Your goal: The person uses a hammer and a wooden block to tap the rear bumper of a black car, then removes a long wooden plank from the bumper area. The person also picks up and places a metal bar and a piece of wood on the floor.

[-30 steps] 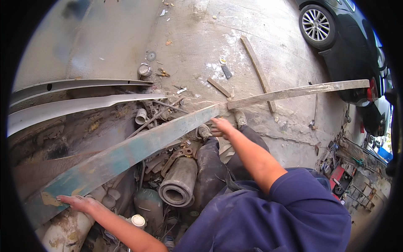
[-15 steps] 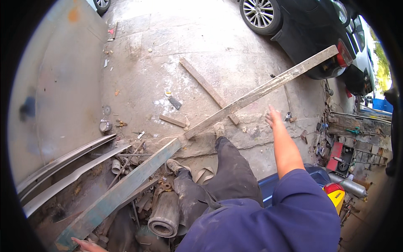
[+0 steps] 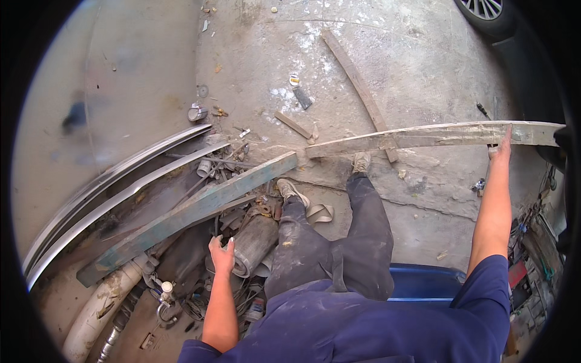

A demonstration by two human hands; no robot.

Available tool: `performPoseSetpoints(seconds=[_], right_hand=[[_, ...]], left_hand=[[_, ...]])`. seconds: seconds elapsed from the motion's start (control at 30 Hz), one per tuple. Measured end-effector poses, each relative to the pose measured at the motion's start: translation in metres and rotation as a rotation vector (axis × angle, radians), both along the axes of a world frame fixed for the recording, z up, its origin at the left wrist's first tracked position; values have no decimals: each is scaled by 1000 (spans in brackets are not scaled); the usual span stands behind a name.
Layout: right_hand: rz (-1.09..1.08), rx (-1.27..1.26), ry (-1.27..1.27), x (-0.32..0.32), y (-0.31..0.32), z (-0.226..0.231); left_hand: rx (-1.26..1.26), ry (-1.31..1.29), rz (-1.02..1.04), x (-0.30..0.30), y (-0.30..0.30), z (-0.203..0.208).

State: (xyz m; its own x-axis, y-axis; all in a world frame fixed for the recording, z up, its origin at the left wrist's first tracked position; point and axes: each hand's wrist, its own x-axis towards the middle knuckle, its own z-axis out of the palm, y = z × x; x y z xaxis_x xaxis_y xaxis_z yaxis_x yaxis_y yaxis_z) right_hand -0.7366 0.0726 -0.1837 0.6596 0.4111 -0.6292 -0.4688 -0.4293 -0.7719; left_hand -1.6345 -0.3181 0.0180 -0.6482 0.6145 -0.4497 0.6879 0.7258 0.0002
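A long weathered wooden plank (image 3: pixel 423 137) stretches across the right half of the head view. My right hand (image 3: pixel 501 147) is at its right part, with fingers over the face and others at the lower edge, closed on it. The plank's left end meets the end of a blue-green painted beam (image 3: pixel 200 202), which slopes down to the left over a heap of scrap. Near that beam my left hand (image 3: pixel 223 256) hangs open, fingers apart, holding nothing. Just beside it lies a rolled grey sheet (image 3: pixel 257 242).
Two curved metal strips (image 3: pixel 115 181) lie at left beside a smooth panel (image 3: pixel 139 78). A narrow wooden strip (image 3: pixel 360 85) and a short stick (image 3: pixel 293 125) rest on the concrete. A thick pipe (image 3: pixel 100 314) is at lower left, a blue container (image 3: pixel 423 282) behind my right side, a car wheel (image 3: pixel 487 12) upper right.
My left hand has left the lower end of the painted beam and moved inward. My right hand has gone from beside the wooden plank onto it. The view has swung down and left.
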Motion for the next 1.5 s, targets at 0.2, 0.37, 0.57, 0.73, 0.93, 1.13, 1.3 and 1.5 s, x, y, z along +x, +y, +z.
performPoseSetpoints(seconds=[0.2,0.37,0.57,0.73,0.93,1.13,1.3,1.5], right_hand=[[-140,4,-179,-20,4,-6],[-202,122,-189,-44,-8,10],[-197,103,-231,-63,-21,36],[-201,47,-203,-76,-28,56],[-187,84,-176,-94,-28,73],[-123,16,-153,-100,-41,30],[-61,-88,-4,-58,-60,-15],[-207,-213,-98,-42,-61,-46]], left_hand=[[-99,-124,-52,32,56,27],[-128,-283,-4,71,93,33],[-201,-354,-86,98,95,23],[-224,-333,-125,93,77,18],[-249,-352,-62,76,60,15],[-292,-359,-70,66,42,7],[-268,-420,-127,52,55,-12],[-191,-464,-266,90,130,-33]])
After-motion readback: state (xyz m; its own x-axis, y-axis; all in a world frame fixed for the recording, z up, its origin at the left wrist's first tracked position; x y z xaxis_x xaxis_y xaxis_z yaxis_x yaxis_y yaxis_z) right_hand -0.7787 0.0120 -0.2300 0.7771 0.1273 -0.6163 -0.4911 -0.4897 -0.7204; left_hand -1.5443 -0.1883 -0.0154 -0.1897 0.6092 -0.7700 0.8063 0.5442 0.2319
